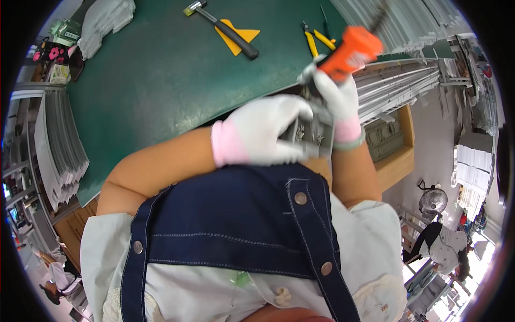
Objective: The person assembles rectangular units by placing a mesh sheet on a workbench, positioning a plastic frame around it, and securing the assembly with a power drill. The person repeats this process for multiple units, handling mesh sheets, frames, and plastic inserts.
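Observation:
My right hand [337,96], in a white glove with a pink cuff, is closed round an orange and black power screwdriver [354,51]. The tool is tilted, its blurred bit pointing up and to the right. My left hand [265,131], gloved the same way, has thumb and fingers apart at the left side of a grey tray [328,134]. Small metal pieces, perhaps screws, lie in the tray's compartments. Part of the tray is hidden behind the left fingers, and motion smears the fingertips.
On the green table [155,70] lie a hammer [233,36], a yellow triangular piece [241,38] and yellow-handled pliers [311,42]. Stacks of pale metal strips [397,91] stand at the right. More strips [59,145] fill the left side. A wooden box [399,155] is beside my right arm.

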### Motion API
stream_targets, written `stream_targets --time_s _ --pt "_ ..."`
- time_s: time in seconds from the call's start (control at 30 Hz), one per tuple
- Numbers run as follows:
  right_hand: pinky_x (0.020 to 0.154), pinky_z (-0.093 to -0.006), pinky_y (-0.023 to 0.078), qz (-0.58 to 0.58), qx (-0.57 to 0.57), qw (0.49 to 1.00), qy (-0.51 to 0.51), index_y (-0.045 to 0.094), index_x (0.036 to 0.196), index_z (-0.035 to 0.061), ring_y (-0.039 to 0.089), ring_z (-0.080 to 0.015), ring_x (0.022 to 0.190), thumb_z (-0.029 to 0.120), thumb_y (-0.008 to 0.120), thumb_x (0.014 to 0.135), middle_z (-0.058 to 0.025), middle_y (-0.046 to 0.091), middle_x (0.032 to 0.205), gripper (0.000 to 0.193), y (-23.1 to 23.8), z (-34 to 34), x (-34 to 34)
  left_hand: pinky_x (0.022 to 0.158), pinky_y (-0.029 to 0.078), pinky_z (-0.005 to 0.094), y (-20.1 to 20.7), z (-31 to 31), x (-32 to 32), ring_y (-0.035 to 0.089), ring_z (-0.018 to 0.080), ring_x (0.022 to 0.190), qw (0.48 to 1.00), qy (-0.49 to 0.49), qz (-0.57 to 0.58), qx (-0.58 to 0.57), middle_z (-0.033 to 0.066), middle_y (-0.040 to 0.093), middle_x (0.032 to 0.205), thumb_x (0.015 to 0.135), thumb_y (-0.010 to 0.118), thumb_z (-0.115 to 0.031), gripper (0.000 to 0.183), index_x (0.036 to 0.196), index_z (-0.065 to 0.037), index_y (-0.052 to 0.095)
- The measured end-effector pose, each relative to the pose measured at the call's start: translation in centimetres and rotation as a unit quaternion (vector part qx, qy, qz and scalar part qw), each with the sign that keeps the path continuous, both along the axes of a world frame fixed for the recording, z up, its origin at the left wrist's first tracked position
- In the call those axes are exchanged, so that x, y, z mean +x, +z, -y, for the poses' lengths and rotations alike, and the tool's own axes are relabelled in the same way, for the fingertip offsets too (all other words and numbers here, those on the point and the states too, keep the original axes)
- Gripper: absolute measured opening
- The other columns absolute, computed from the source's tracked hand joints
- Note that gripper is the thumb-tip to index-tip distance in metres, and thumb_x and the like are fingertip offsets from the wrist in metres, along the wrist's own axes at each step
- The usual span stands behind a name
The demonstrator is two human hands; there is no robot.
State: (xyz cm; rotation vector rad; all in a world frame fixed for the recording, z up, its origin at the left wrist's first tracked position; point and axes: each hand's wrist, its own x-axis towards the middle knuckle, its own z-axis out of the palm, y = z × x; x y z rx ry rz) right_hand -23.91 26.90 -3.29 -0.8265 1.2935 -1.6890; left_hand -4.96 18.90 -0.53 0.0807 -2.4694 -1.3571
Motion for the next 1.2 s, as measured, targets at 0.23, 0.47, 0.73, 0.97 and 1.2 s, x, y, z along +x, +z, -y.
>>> stream_targets --time_s 0.23,0.47,0.73,0.97,1.2 --pt "0.084 -0.0384 0.056 -0.048 0.024 0.998 0.025 0.055 0.117 -0.0008 0.068 -0.0236 0.088 0.011 0.070 0.092 -0.0109 0.068 0.094 0.032 -1.7 0.6 -1.7 0.084 0.053 0.0401 -1.0 0.4 -0.3 0.066 0.0356 0.094 1.000 0.009 0.008 0.004 0.0171 0.065 0.102 0.074 0.087 -0.024 0.057 0.116 -0.003 0.055" --pt "0.061 -0.0241 0.052 -0.043 0.058 0.997 -0.012 0.056 0.112 0.0028 0.063 -0.0090 0.067 0.016 0.076 0.088 -0.0064 0.070 0.087 0.034 -2.6 0.6 -0.6 0.088 0.052 0.0391 -0.6 0.3 0.1 0.065 0.0347 0.101 0.998 -0.004 0.053 0.034 0.0175 0.064 0.107 0.074 0.087 -0.028 0.059 0.117 -0.003 0.055" --pt "0.082 -0.0448 0.056 0.138 -0.184 0.965 0.126 0.057 0.122 0.0009 0.065 -0.0273 0.085 0.033 0.072 0.095 -0.0120 0.063 0.092 0.044 5.0 1.7 -1.9 0.100 0.049 0.0398 2.8 2.3 1.9 0.064 0.0290 0.112 0.995 -0.014 0.002 0.097 0.0203 0.057 0.134 0.074 0.089 -0.039 0.107 0.154 -0.002 0.029" --pt "0.084 -0.0409 0.048 0.163 -0.217 0.936 0.224 0.057 0.124 0.0026 0.057 -0.0220 0.085 0.053 0.066 0.093 -0.0067 0.060 0.096 0.061 14.5 4.9 -5.5 0.104 0.047 0.0414 2.8 4.9 11.5 0.063 0.0298 0.115 0.992 0.122 -0.006 0.031 0.0208 0.061 0.130 0.084 0.079 -0.036 0.084 0.148 0.001 0.042" --pt "0.093 -0.0401 0.044 0.194 -0.232 0.897 0.323 0.057 0.119 -0.0004 0.054 -0.0175 0.094 0.043 0.075 0.090 -0.0044 0.055 0.097 0.056 21.1 9.3 -4.8 0.107 0.045 0.0407 1.6 4.0 24.3 0.061 0.0261 0.119 0.940 0.327 -0.017 0.095 0.0164 0.063 0.130 0.087 0.075 -0.041 0.079 0.145 0.003 0.046"
